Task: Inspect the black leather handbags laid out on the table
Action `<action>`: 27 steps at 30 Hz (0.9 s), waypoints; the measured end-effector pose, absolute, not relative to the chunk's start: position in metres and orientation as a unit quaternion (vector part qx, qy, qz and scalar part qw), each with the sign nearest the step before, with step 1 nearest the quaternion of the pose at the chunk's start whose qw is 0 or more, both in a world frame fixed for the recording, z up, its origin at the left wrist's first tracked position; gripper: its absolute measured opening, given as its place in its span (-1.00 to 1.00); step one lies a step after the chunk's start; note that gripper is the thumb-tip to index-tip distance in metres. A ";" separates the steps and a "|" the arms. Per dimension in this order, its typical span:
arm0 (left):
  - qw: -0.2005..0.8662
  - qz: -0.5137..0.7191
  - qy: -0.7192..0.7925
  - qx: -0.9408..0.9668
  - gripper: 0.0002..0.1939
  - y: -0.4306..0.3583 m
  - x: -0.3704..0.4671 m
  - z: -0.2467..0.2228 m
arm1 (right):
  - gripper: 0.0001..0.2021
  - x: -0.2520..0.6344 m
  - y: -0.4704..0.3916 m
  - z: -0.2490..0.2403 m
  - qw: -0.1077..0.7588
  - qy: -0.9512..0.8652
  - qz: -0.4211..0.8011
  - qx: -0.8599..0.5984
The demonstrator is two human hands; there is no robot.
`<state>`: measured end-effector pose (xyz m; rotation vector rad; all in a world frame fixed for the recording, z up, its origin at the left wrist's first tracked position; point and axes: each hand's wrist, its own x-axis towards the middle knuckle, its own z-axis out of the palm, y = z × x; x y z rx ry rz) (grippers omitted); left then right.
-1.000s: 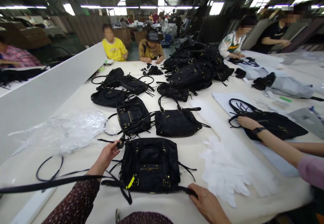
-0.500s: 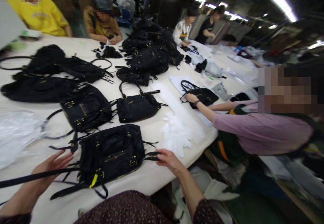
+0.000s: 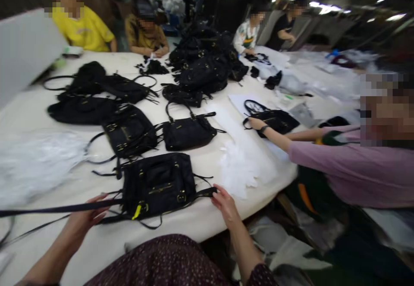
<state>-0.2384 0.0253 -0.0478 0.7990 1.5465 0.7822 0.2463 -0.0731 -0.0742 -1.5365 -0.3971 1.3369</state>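
A black handbag (image 3: 158,187) with brass-coloured zip and buckles lies flat on the table in front of me. A yellow tag (image 3: 137,212) hangs at its lower left. My left hand (image 3: 86,219) is at the bag's left end, fingers closed around a side strap there and partly hidden. A long black shoulder strap (image 3: 64,209) runs across that hand to the left edge. My right hand (image 3: 225,205) pinches the tip of the side strap (image 3: 205,192) at the bag's right end.
Several more black handbags (image 3: 189,133) lie beyond, with a big heap (image 3: 203,70) farther back. Clear plastic bags (image 3: 39,165) are at left, white sheets (image 3: 237,169) at right. A co-worker in a pink sleeve (image 3: 317,161) handles another black bag (image 3: 274,120). Other people stand along the far side.
My left hand has moved in toward the bag's left end, its spread fingers now closing on the side strap. My right hand keeps its strap end. The view has turned left.
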 end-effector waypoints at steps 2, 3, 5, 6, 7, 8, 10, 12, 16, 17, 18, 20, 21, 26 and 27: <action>0.569 0.332 0.685 0.311 -0.34 0.018 -0.234 -0.034 | -0.40 0.239 -0.067 -0.085 0.512 -0.142 0.576 -0.621; 0.561 0.332 0.696 0.301 -0.36 0.015 -0.234 -0.029 | -0.37 0.236 -0.064 -0.089 0.514 -0.131 0.584 -0.615; 0.541 0.332 0.718 0.286 -0.40 0.006 -0.238 -0.025 | -0.39 0.231 -0.061 -0.093 0.518 -0.121 0.591 -0.607; 0.532 0.332 0.728 0.278 -0.42 0.001 -0.241 -0.025 | -0.44 0.229 -0.061 -0.093 0.519 -0.118 0.590 -0.607; 0.525 0.332 0.736 0.271 -0.44 -0.005 -0.244 -0.027 | -0.50 0.227 -0.061 -0.091 0.522 -0.116 0.588 -0.607; 0.522 0.331 0.740 0.265 -0.46 -0.012 -0.247 -0.030 | -0.55 0.225 -0.061 -0.090 0.524 -0.114 0.588 -0.606; 0.520 0.332 0.744 0.257 -0.49 -0.024 -0.252 -0.036 | -0.61 0.221 -0.059 -0.086 0.529 -0.103 0.590 -0.601; 0.524 0.328 0.744 0.254 -0.51 -0.033 -0.255 -0.040 | -0.62 0.216 -0.054 -0.083 0.535 -0.085 0.591 -0.597; 0.505 0.294 0.758 0.289 -0.55 -0.041 -0.261 -0.043 | -0.61 0.206 -0.041 -0.080 0.569 -0.037 0.566 -0.595; 0.481 0.280 0.763 0.328 -0.58 -0.042 -0.261 -0.045 | -0.61 0.204 -0.038 -0.080 0.578 -0.029 0.561 -0.592; 0.447 0.267 0.763 0.382 -0.62 -0.042 -0.261 -0.048 | -0.60 0.202 -0.036 -0.079 0.584 -0.024 0.557 -0.590; 0.374 0.243 0.740 0.503 -0.70 -0.042 -0.259 -0.059 | -0.59 0.200 -0.033 -0.078 0.592 -0.024 0.550 -0.589; 0.342 0.230 0.721 0.556 -0.72 -0.042 -0.258 -0.066 | -0.59 0.200 -0.032 -0.077 0.594 -0.028 0.545 -0.591; 0.257 0.162 0.675 0.673 -0.75 -0.036 -0.252 -0.097 | -0.59 0.203 -0.037 -0.073 0.608 -0.068 0.525 -0.592; 0.257 0.161 0.672 0.676 -0.74 -0.034 -0.251 -0.099 | -0.58 0.205 -0.037 -0.073 0.614 -0.069 0.521 -0.589</action>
